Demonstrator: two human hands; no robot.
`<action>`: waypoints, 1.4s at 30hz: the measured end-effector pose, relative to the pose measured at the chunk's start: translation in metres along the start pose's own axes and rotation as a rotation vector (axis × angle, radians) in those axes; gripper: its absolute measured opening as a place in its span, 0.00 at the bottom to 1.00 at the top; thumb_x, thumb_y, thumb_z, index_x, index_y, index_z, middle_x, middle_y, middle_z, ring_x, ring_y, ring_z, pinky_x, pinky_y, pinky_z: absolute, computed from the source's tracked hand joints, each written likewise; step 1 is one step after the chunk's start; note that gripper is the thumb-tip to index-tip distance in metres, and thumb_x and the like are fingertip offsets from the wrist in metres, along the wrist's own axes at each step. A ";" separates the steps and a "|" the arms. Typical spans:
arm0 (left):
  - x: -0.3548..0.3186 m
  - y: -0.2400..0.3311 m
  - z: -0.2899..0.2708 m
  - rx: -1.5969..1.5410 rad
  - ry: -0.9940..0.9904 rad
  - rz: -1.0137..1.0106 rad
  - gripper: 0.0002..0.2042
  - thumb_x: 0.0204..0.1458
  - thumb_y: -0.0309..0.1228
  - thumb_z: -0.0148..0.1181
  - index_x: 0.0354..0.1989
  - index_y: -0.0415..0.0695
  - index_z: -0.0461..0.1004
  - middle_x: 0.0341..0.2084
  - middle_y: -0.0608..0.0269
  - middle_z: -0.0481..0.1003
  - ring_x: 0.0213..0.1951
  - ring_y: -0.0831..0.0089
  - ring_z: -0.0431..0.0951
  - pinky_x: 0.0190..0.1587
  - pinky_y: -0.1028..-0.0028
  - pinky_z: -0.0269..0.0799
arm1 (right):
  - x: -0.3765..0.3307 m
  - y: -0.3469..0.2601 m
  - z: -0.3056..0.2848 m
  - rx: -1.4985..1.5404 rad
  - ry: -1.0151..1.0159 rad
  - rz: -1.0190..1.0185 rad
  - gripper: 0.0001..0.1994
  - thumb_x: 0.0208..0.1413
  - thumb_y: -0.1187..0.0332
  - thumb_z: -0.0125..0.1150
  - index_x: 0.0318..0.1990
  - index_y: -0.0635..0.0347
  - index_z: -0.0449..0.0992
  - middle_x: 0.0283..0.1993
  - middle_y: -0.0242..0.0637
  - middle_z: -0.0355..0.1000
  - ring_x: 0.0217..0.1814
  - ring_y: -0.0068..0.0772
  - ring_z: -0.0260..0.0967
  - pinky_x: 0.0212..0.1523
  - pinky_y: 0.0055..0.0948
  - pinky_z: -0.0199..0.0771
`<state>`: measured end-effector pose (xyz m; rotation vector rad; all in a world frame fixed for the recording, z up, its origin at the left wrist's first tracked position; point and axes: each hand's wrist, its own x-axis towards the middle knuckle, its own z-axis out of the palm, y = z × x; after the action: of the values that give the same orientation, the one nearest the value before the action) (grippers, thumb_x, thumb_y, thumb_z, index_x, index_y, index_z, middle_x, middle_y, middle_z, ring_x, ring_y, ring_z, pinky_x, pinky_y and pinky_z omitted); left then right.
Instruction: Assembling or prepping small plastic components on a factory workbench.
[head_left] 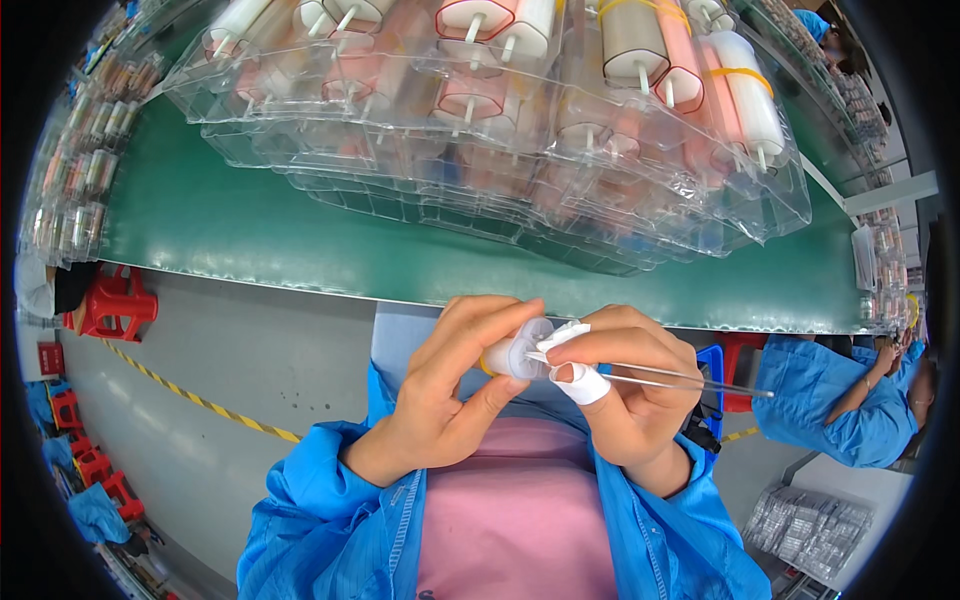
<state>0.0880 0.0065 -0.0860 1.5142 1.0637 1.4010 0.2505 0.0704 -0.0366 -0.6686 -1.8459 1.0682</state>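
Observation:
Above my lap, my left hand [447,392] is closed around a translucent white round plastic part [526,352] with a flared rim, its end facing right. My right hand [645,388] pinches a small white wipe [562,338] against that rim. A long thin metal tool [690,380], perhaps tweezers, lies across the same hand and sticks out to the right; its grip is hidden by the fingers. White tape [583,384] wraps one right fingertip.
Stacked clear plastic trays [500,190] of white, pink and beige cylinders rest on the green table [190,230]. A person in blue [840,400] works at the right. Red stools [115,303] stand at the left, near yellow-black floor tape [200,397].

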 end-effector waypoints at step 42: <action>-0.007 0.006 0.002 -0.757 -0.173 -0.380 0.27 0.50 0.25 0.60 0.58 0.39 0.56 0.50 0.61 0.62 0.53 0.74 0.64 0.55 0.73 0.61 | 0.007 -0.003 -0.010 0.197 -0.039 0.105 0.07 0.39 0.77 0.64 0.30 0.64 0.79 0.30 0.41 0.75 0.30 0.30 0.71 0.31 0.23 0.69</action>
<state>0.0897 -0.0022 -0.0829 0.8096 0.5644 1.1791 0.2556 0.0783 -0.0281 -0.6365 -1.7258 1.3211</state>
